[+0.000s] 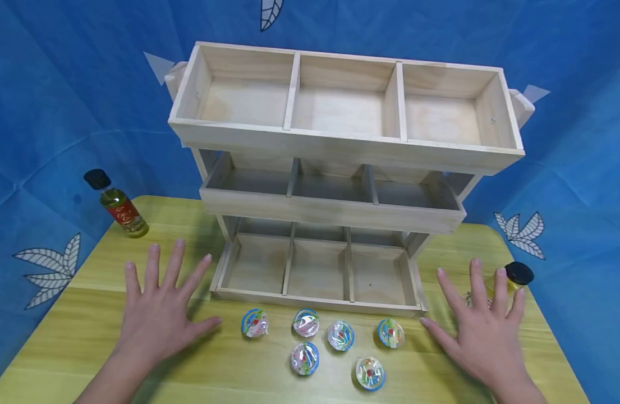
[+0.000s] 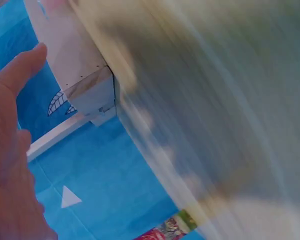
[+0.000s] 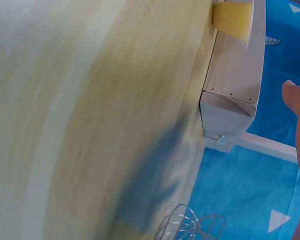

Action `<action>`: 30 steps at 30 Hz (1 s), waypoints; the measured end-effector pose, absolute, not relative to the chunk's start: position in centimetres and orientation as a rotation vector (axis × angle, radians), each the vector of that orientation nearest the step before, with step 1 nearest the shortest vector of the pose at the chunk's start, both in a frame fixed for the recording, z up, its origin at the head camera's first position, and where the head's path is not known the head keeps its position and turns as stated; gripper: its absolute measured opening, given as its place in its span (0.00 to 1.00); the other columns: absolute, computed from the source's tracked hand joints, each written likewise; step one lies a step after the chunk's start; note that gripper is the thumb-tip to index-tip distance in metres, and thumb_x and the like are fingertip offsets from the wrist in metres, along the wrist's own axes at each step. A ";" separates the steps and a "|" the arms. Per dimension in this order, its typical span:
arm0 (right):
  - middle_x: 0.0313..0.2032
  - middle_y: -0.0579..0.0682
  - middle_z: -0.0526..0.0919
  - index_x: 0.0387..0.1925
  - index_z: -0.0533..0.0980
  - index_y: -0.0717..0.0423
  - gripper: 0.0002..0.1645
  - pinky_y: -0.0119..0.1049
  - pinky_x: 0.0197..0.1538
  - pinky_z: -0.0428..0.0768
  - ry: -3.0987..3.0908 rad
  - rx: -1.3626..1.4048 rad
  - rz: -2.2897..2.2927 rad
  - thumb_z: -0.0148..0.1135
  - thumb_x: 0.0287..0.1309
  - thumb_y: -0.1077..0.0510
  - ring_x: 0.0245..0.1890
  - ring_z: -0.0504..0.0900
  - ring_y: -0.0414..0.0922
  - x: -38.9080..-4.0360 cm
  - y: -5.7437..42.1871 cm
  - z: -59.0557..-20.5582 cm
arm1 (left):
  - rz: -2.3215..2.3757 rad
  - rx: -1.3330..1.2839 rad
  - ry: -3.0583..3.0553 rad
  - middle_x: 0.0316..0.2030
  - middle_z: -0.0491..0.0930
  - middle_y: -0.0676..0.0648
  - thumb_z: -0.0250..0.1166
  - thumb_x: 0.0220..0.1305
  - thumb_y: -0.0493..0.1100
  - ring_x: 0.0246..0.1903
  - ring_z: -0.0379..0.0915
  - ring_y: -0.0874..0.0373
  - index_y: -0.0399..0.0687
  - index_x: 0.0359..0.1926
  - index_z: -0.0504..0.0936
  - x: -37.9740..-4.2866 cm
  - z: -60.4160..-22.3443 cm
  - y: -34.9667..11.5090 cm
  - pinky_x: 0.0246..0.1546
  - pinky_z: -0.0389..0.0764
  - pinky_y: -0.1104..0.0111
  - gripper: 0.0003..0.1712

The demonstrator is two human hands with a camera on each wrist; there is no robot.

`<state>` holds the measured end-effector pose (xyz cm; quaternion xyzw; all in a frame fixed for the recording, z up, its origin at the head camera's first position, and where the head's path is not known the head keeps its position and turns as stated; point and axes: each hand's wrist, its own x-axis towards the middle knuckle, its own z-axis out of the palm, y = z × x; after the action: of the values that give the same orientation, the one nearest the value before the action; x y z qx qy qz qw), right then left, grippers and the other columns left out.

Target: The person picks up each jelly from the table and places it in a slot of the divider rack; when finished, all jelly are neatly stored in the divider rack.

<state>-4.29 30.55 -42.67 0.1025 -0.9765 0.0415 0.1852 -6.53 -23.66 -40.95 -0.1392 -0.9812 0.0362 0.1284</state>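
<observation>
My left hand [image 1: 158, 317] is at the left of the wooden table, palm down with fingers spread, holding nothing. On the right my right hand [image 1: 486, 334] has its fingers spread as well and holds nothing. Between the hands lie several small round jelly cups with printed film lids, among them a left one [image 1: 255, 323], a middle one [image 1: 305, 359] and a right one [image 1: 391, 333]. In the right wrist view one yellow cup [image 3: 232, 19] stands by the shelf's front. Behind the cups rises a three-tier wooden shelf [image 1: 335, 205], each tier split into three compartments with nothing in them.
An oil bottle [image 1: 120, 205] with a black cap and red label stands at the table's back left. Behind my right hand is a black-capped bottle [image 1: 519, 274], partly hidden. A wire whisk [image 3: 190, 222] shows in the right wrist view. Blue cloth [image 1: 87, 84] hangs around the table.
</observation>
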 end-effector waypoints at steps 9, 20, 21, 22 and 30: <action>0.73 0.57 0.61 0.72 0.67 0.48 0.47 0.48 0.54 0.75 -2.542 0.339 0.698 0.75 0.50 0.51 0.59 0.70 0.63 -5.5 29.0 -43.3 | -0.662 -0.473 -2.857 0.71 0.57 0.31 0.81 0.44 0.60 0.64 0.60 0.29 0.55 0.75 0.62 -5.2 -42.3 -21.8 0.54 0.68 0.33 0.59; 0.62 0.51 0.73 0.69 0.70 0.58 0.33 0.23 0.39 0.78 -2.512 0.070 1.439 0.66 0.63 0.65 0.45 0.77 0.40 -8.0 28.4 -44.7 | -1.027 -0.154 -2.764 0.52 0.70 0.39 0.85 0.39 0.46 0.45 0.72 0.43 0.44 0.58 0.77 -4.2 -43.1 -18.9 0.41 0.79 0.49 0.43; 0.62 0.50 0.73 0.68 0.69 0.60 0.31 0.24 0.39 0.78 -2.503 0.053 1.506 0.64 0.65 0.64 0.46 0.77 0.39 -8.2 28.4 -44.8 | -1.050 -0.125 -2.781 0.51 0.70 0.40 0.85 0.39 0.46 0.44 0.72 0.45 0.45 0.58 0.77 -4.1 -43.0 -18.7 0.39 0.78 0.52 0.42; 0.63 0.49 0.73 0.68 0.69 0.61 0.30 0.24 0.40 0.79 -2.494 0.042 1.567 0.63 0.67 0.64 0.46 0.78 0.39 -8.4 28.5 -44.9 | -1.082 -0.105 -2.804 0.51 0.71 0.40 0.84 0.39 0.46 0.44 0.72 0.46 0.46 0.58 0.77 -4.0 -42.9 -18.5 0.38 0.79 0.54 0.42; 0.59 0.43 0.75 0.67 0.67 0.68 0.28 0.27 0.41 0.78 -2.325 0.010 2.053 0.59 0.67 0.67 0.47 0.77 0.39 -9.7 28.6 -45.4 | -1.665 -0.094 -2.781 0.51 0.76 0.40 0.84 0.39 0.37 0.44 0.75 0.47 0.43 0.57 0.79 -4.1 -43.7 -17.9 0.34 0.83 0.68 0.40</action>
<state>-9.66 28.60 -45.45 0.0033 -0.7494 0.6618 0.0201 -4.15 -17.91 -43.67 -0.0288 -0.8565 -0.5128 -0.0506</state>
